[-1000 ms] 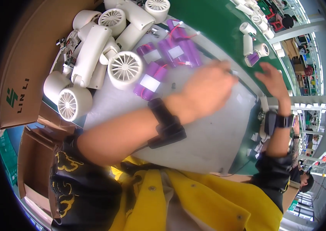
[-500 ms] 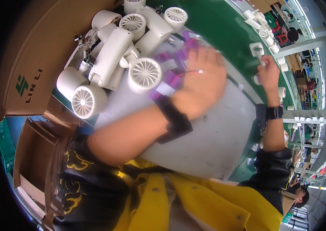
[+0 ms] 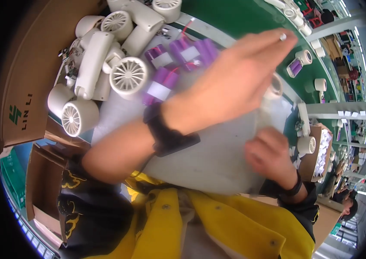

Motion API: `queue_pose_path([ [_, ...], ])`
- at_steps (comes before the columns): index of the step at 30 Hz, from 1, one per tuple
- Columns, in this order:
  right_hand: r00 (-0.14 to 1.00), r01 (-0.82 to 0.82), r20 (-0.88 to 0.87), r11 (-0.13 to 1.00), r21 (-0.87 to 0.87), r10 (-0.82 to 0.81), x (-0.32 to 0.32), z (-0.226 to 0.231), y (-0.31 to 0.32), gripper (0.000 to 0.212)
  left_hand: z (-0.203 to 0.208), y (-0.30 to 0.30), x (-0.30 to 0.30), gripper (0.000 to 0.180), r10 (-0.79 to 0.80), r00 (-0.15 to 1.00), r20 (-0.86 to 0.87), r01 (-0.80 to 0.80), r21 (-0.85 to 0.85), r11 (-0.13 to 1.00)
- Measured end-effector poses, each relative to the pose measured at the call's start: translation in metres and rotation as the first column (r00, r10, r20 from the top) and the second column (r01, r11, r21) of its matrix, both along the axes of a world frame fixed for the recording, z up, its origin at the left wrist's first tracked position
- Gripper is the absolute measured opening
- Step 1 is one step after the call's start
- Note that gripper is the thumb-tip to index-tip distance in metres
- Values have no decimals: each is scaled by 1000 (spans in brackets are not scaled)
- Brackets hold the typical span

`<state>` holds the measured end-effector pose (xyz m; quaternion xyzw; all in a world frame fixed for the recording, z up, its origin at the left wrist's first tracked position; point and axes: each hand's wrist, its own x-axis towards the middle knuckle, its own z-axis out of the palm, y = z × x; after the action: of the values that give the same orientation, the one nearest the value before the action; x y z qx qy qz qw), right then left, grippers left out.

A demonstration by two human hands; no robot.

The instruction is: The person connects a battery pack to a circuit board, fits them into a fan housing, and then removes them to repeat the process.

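Observation:
My left hand (image 3: 252,64) reaches across to the right above the grey work surface (image 3: 209,151), its fingers pressed together. A small white piece, perhaps a connector, (image 3: 283,37) shows at its fingertips; whatever lies under the palm is hidden. Below it, my right hand (image 3: 269,153) is blurred and curled around the lower end of a white handheld fan (image 3: 275,87), whose round head is partly covered by the left hand. Several purple battery packs with white labels (image 3: 160,87) and red wires lie left of the left hand, beside a pile of white fan bodies (image 3: 127,75).
A tall cardboard box wall (image 3: 40,64) stands at left, with a smaller open carton (image 3: 47,190) below. Beyond the metal rail, a green conveyor (image 3: 235,17) carries a fan with a purple battery pack (image 3: 296,67). A carton of white pieces (image 3: 321,151) stands at right.
My left hand has moved right, away from the purple battery packs. My right hand has come back from the conveyor to the work surface, bringing a white fan. The view has shifted.

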<state>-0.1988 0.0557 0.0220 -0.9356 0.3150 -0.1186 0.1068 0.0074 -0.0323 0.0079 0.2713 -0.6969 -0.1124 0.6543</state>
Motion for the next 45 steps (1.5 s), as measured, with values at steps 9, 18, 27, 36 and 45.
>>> queue_pose_path([
  [9,552,447,772,893,44,-315,18,1,-15,48,7,22,0,41,-592,790,-161,608,337,719],
  [18,829,275,505,961,4,-239,-17,-26,-10,38,10,21,6,25,-642,765,-56,602,417,681],
  [27,592,399,622,856,328,-513,-1,-43,-18,23,-8,31,4,34,-538,760,365,240,612,754],
  [36,763,413,495,902,123,-416,2,-35,-15,32,-9,14,17,34,-708,670,223,296,794,531],
  [45,817,312,506,950,16,-277,9,-32,-15,30,-16,14,16,32,-723,667,179,413,719,559],
])
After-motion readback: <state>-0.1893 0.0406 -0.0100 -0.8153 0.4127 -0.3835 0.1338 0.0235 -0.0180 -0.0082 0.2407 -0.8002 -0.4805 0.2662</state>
